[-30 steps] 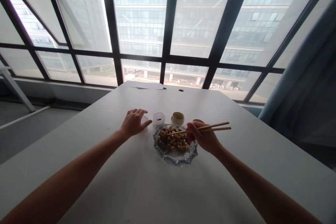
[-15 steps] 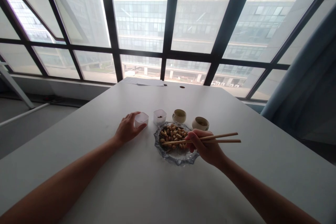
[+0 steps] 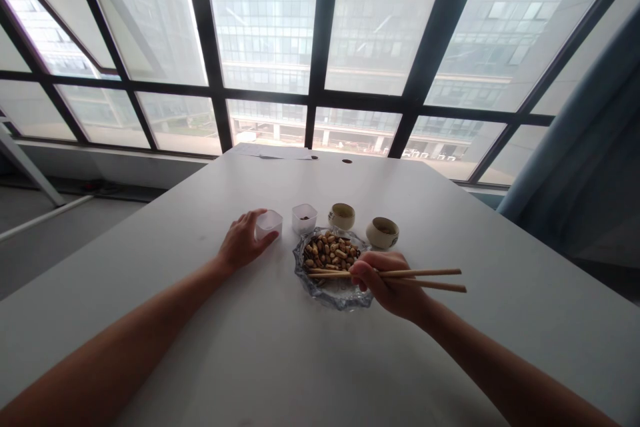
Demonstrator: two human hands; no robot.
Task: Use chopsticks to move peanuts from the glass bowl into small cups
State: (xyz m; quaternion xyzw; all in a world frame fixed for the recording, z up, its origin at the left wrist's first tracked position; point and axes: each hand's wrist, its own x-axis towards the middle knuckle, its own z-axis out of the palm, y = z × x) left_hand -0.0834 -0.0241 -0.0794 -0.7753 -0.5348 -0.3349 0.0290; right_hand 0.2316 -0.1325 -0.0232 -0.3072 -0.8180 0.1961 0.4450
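Wooden chopsticks [image 3: 420,273] are held in my right hand [image 3: 387,280], which is closed around them. Their tips reach in among peanuts [image 3: 330,250] on a scalloped glass plate [image 3: 343,300]; whether they pinch one cannot be made out. My left hand [image 3: 246,240] curves around the near-left side of a small translucent plastic box [image 3: 270,223], thumb at the front and fingers at the back. To the right of that box stands a second translucent box [image 3: 305,219] with a few small dark bits inside.
Behind the plate sit two small ceramic cups, one pale green-brown inside [image 3: 342,216] and the other [image 3: 383,233] farther right. Papers [image 3: 273,151] lie at the far end of the white table [image 3: 225,347], near two round holes. Windows and a blue curtain [image 3: 575,127] stand beyond.
The chopsticks' back ends have dropped slightly and spread apart, while their tips stay on the near-left part of the peanuts. My left hand keeps its place at the box.
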